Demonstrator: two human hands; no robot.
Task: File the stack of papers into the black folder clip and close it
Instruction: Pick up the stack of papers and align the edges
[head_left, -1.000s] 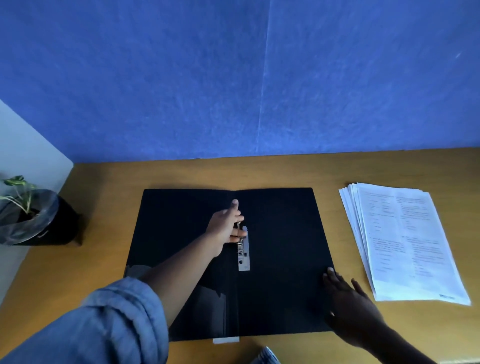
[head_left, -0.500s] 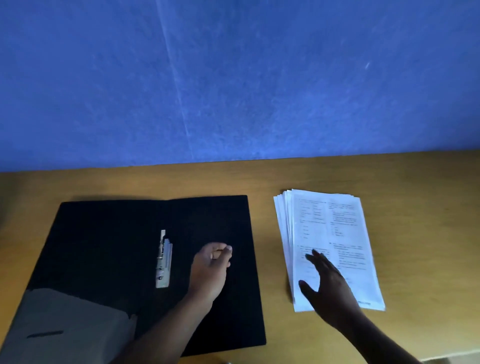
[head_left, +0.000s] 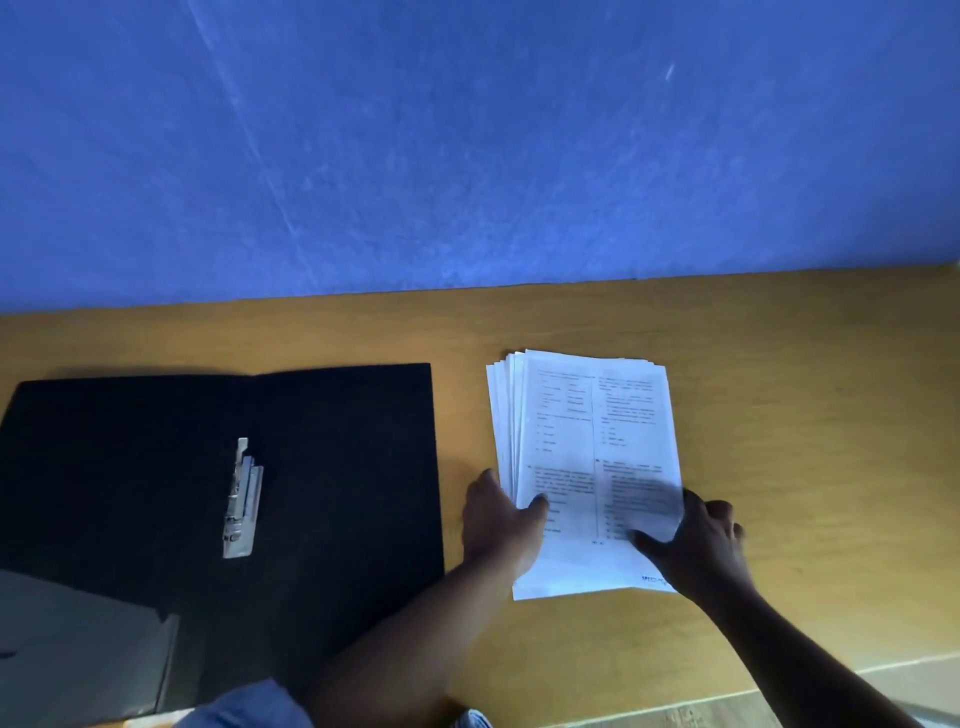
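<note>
The stack of papers (head_left: 587, 457) lay on the wooden surface (head_left: 805, 415), just right of the open black folder (head_left: 332, 467) with its metal clip (head_left: 241, 501) raised. The left hand (head_left: 501, 525) gripped the stack's left edge, thumb on top; the right hand (head_left: 701, 540) pinched the lifted right corner. The sheets looked light, floppy and slightly fanned, likely to slide apart, so holding both long edges seemed wise.
</note>
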